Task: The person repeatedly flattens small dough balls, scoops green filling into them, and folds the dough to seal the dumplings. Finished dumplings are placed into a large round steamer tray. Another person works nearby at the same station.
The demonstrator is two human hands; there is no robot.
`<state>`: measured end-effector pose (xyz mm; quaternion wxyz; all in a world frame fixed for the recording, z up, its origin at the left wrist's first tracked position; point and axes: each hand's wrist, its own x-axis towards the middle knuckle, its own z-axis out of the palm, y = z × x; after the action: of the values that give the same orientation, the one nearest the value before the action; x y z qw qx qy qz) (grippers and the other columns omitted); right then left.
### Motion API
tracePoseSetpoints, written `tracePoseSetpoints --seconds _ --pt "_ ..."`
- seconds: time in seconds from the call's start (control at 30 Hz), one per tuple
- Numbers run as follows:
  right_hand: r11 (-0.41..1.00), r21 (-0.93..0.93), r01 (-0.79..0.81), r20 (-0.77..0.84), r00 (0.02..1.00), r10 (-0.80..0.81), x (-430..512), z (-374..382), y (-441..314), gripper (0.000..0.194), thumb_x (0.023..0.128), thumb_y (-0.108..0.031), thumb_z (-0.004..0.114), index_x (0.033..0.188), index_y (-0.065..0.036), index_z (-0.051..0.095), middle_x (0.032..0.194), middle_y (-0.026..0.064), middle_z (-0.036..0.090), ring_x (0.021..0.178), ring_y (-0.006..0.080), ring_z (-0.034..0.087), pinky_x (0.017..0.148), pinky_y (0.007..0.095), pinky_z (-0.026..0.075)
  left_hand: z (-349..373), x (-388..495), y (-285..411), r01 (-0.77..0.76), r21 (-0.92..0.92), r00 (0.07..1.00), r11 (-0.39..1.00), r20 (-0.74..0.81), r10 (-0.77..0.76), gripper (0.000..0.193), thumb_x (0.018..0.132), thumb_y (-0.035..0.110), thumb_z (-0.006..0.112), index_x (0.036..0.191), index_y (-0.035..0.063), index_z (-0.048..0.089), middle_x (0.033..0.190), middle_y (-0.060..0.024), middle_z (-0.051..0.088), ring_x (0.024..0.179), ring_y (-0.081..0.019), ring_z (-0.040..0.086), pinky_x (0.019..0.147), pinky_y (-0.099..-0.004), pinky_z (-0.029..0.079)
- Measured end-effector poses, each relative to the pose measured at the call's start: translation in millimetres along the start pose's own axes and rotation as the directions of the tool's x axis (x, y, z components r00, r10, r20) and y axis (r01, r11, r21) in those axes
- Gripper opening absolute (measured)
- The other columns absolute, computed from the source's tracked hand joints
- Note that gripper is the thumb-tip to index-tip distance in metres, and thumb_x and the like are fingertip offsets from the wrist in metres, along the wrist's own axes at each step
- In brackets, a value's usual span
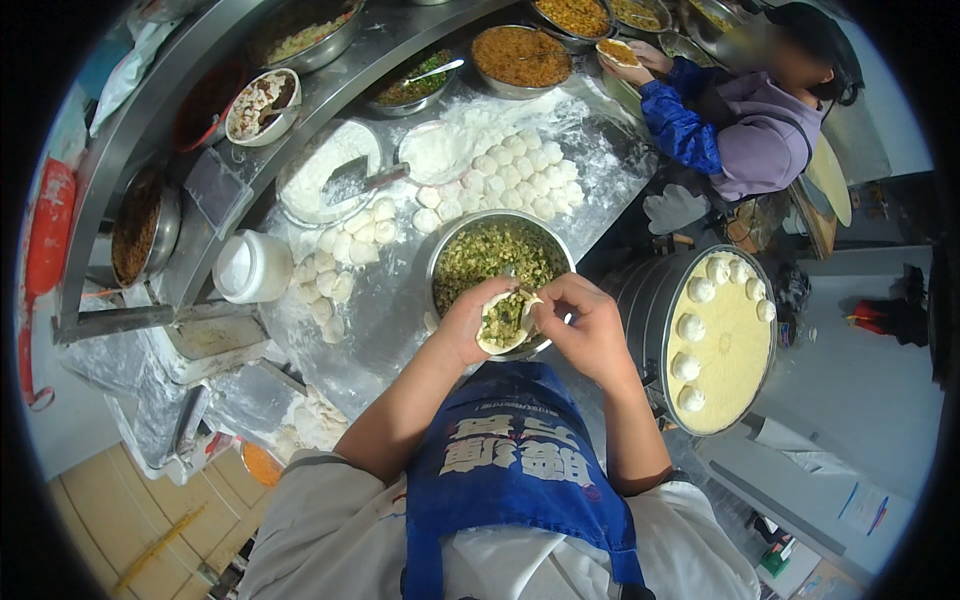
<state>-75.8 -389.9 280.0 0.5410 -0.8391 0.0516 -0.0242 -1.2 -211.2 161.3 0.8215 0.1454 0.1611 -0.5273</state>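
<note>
My left hand cradles a round dough wrapper heaped with chopped green filling. The fingers of my right hand pinch the wrapper's right edge, and its left side stands open with the filling showing. Both hands are over the near rim of a steel bowl, which holds more of the green filling. Beyond this bowl, rows of floured dough pieces sit on the steel worktop. More dough pieces lie to the left.
At right stands a stacked steamer with several pleated buns on its liner. A metal scraper rests across a flour bowl. Filling bowls line the back. A co-worker at upper right holds a filled wrapper. A white tub stands left.
</note>
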Motion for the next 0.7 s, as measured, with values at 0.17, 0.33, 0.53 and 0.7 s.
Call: tracePoseSetpoints --seconds 0.17,0.33,0.53,0.7 --pt "1.0 -0.025 -0.005 0.016 1.0 0.005 1 -2 -5 0.012 0.094 -0.008 0.08 0.103 0.0 0.079 0.091 0.01 0.07 0.073 0.0149 0.065 0.068 0.0307 0.054 13 -6 7 -0.046 -0.027 0.999 0.999 -0.012 0.046 0.033 0.108 0.033 0.064 0.114 0.0023 0.074 0.114 -0.0171 0.079 0.102 -0.0299 0.078 0.093 -0.0461 0.066" --pt "0.999 -0.05 0.014 -0.015 1.0 -0.014 0 -2 -12 0.012 0.092 -0.006 0.081 0.103 0.0 0.08 0.091 0.0102 0.073 0.073 0.0175 0.069 0.068 0.0312 0.055 26 -9 7 -0.078 0.013 0.996 0.997 -0.034 0.079 0.029 0.108 0.027 0.063 0.116 0.0019 0.073 0.107 -0.0159 0.078 0.096 -0.0297 0.076 0.086 -0.0418 0.064" --pt "0.997 -0.07 0.034 -0.029 0.999 -0.036 2 0 -18 0.014 0.091 -0.008 0.08 0.103 0.001 0.08 0.09 0.0108 0.072 0.073 0.0201 0.07 0.069 0.033 0.056 26 -10 4 -0.065 0.044 0.995 0.997 -0.077 0.069 0.028 0.105 0.027 0.069 0.114 0.001 0.073 0.105 -0.0136 0.077 0.095 -0.028 0.077 0.087 -0.0435 0.065" --pt "0.991 -0.129 0.032 0.004 1.0 -0.031 1 -2 -21 0.014 0.091 -0.008 0.081 0.102 0.0 0.079 0.091 0.0114 0.072 0.074 0.0219 0.07 0.068 0.0334 0.057 24 -9 10 -0.066 0.161 0.995 0.985 -0.064 0.077 0.023 0.106 0.023 0.068 0.116 0.0021 0.074 0.107 -0.0129 0.078 0.096 -0.025 0.077 0.083 -0.0402 0.065"
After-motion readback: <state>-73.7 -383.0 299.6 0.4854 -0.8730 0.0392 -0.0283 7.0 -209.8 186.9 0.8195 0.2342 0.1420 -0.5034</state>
